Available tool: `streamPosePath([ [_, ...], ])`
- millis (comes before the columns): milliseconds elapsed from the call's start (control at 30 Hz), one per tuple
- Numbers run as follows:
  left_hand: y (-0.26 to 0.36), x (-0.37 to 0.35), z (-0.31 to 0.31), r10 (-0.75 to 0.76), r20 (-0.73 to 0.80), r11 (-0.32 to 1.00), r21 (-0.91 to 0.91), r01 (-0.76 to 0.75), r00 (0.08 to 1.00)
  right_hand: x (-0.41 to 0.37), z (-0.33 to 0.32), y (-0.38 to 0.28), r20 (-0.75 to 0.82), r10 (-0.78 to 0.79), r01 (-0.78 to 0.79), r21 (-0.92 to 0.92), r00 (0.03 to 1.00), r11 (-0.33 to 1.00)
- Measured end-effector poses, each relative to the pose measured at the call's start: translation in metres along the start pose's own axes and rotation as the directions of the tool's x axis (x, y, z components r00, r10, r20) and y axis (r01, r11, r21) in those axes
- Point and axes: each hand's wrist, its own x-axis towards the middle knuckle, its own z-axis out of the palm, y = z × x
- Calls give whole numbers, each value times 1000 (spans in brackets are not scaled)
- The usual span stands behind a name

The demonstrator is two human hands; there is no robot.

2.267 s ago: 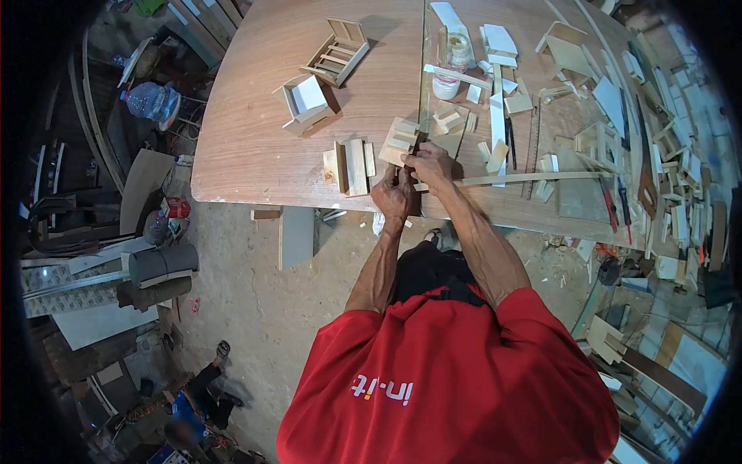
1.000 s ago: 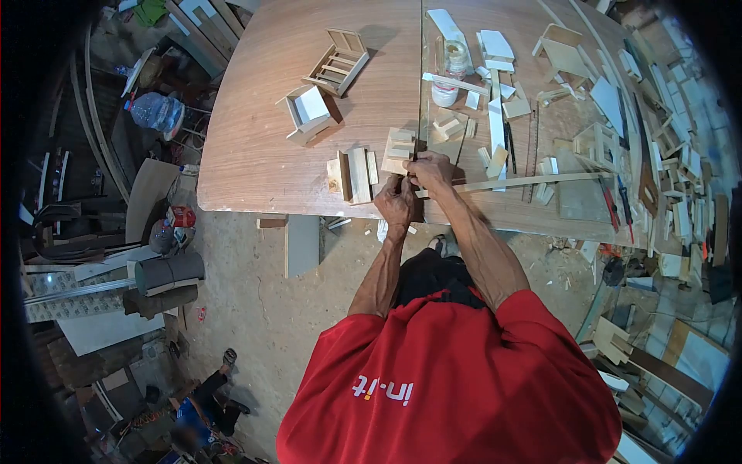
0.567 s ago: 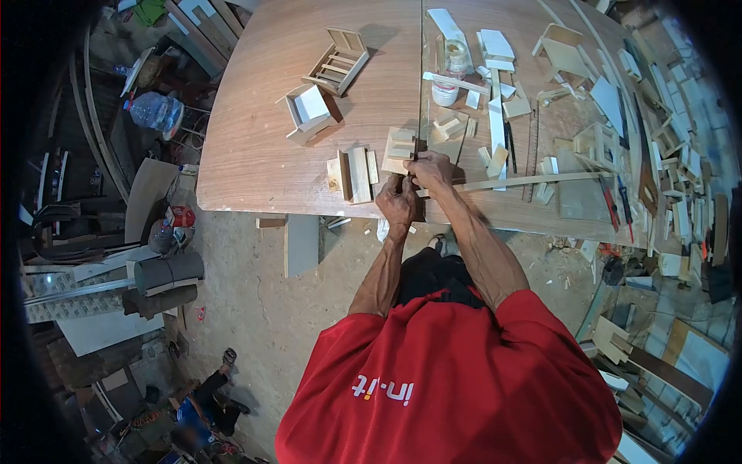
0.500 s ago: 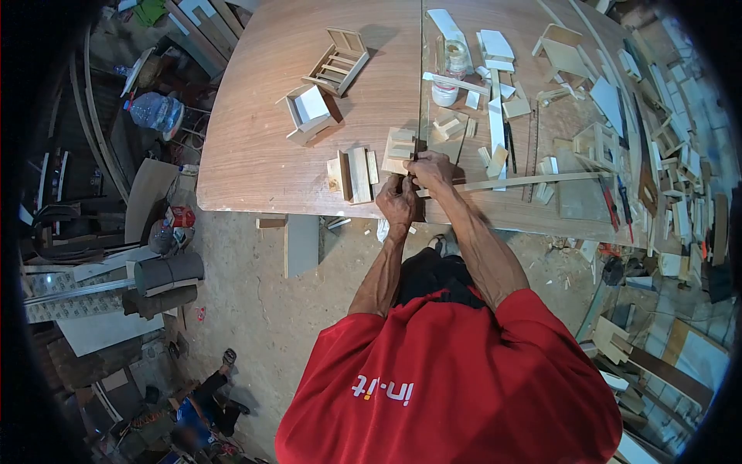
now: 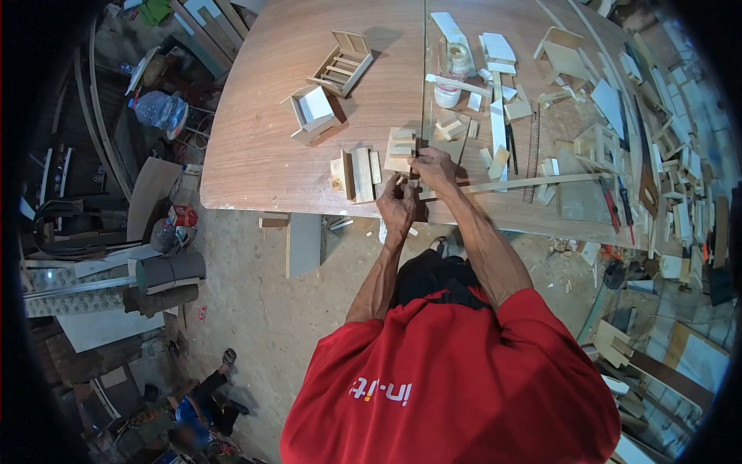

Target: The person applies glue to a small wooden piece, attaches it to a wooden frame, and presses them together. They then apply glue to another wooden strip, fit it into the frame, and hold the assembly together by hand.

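Note:
At the table's near edge, my left hand (image 5: 396, 205) is closed, its thumb and fingers bent in a pinch. Just above and to its right, my right hand (image 5: 434, 168) is closed too, fingers curled downward. Whatever lies between the fingers is small and mostly hidden. A small stepped wooden piece (image 5: 400, 149) sits right beyond the hands. To the left of them lies a group of short wooden blocks (image 5: 360, 175). One long thin wooden strip (image 5: 533, 182) runs rightward from beneath my right forearm.
Two small wooden models, a slatted one (image 5: 340, 63) and a box-like one (image 5: 312, 109), stand on the table (image 5: 255, 147). A white glue jar (image 5: 447, 94), a handsaw (image 5: 648, 191) and many offcuts lie to the right. Another person (image 5: 202, 406) is on the floor at lower left.
My left hand's fingers have shifted and opened slightly at the pinch. My right hand stays almost in place. The whole view has moved a little.

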Motion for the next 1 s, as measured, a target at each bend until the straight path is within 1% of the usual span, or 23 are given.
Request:
streamPosePath([
  [67,-8,-1,-2,-7,-14,999,-32,7,1000,-7,-3,-12,-9,99,-99,59,995,993],
  [100,3,-5,-5,-12,-57,1000,19,13,998,-6,-5,-7,-10,99,-99,60,995,993],
  [133,10,-6,-6,-12,-101,998,67,19,995,-4,-9,-2,14,59,-59,-29,998,998],
  [167,3,-2,-8,-12,-99,998,67,18,995,-2,-12,2,43,23,-17,-116,999,993],
  [200,-1,3,-10,141,-147,971,211,-108,979,-5,-11,0,42,23,-18,-115,999,993],
  [233,-4,7,-12,296,-172,908,357,-221,940,-9,-11,-2,57,-7,15,-151,998,988],
  [267,-7,8,-13,273,-201,922,334,-196,941,-12,-10,-4,73,-38,51,-185,997,981],
  [300,-7,12,-16,275,-201,921,335,-198,940,-13,-9,1,73,-40,53,-184,997,982],
  [367,-7,25,-19,490,-211,803,487,-343,846,-15,-6,10,57,-264,264,-403,963,876],
  [400,8,27,-17,467,-227,830,447,-335,855,-18,-6,5,55,-265,264,-402,963,877],
  [433,6,35,-19,468,-225,828,449,-336,855,-22,-5,-2,94,-218,236,-497,971,835],
  [467,4,47,-24,363,-116,857,431,-282,925,-26,-5,-10,128,-168,211,-586,977,782],
  [500,10,51,-27,249,-3,879,421,-224,969,-24,-3,-5,129,-170,213,-583,977,784],
  [533,14,52,-27,201,15,882,432,-188,979,-21,0,0,140,-223,260,-627,965,734],
  [567,19,52,-28,204,16,880,436,-190,979,-20,2,5,153,-274,304,-668,950,680],
  [600,21,54,-28,151,53,897,413,-160,987,-18,4,10,151,-276,304,-664,949,683],
  [667,26,56,-28,52,113,931,355,-90,992,-16,5,20,143,-364,364,-653,920,664],
  [800,8,66,-29,73,137,919,375,-120,988,-18,3,25,141,-410,400,-636,901,660],
  [867,7,69,-30,38,230,938,326,-114,972,-22,2,19,148,-410,405,-632,900,661],
  [1000,4,68,-29,49,216,952,285,-111,975,-17,4,29,114,-412,384,-641,904,664],
])
